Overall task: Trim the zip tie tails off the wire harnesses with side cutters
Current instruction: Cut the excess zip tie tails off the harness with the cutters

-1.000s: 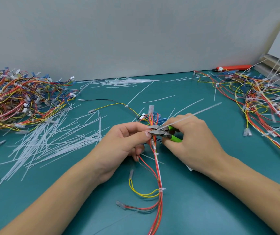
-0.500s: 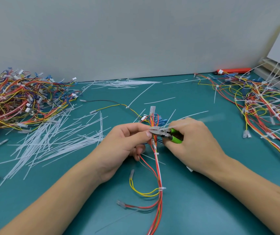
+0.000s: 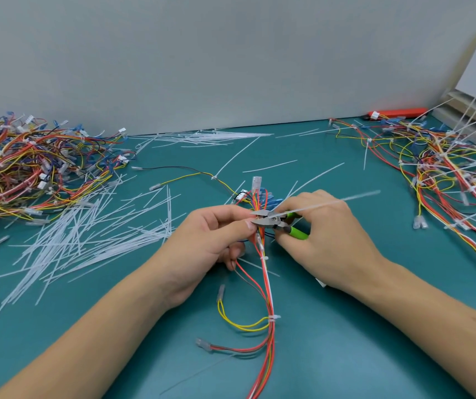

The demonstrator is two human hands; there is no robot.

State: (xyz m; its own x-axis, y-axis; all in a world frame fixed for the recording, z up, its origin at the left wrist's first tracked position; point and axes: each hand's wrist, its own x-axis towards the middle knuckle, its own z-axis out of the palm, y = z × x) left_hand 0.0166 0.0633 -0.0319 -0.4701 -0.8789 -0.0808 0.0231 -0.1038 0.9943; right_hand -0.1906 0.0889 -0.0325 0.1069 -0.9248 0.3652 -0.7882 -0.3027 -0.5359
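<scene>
Teal table (image 3: 346, 355), wire harness piles (image 3: 29, 168), cut zip tie tails (image 3: 87, 243)

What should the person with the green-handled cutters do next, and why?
Probably squeeze the side cutters shut. Their tips sit at the wire harness, which the left hand pinches, and a long zip tie tail juts out over the right hand, seemingly uncut.

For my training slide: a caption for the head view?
Left hand steadies a harness while right hand sets side cutters on a zip tie tail.
</scene>
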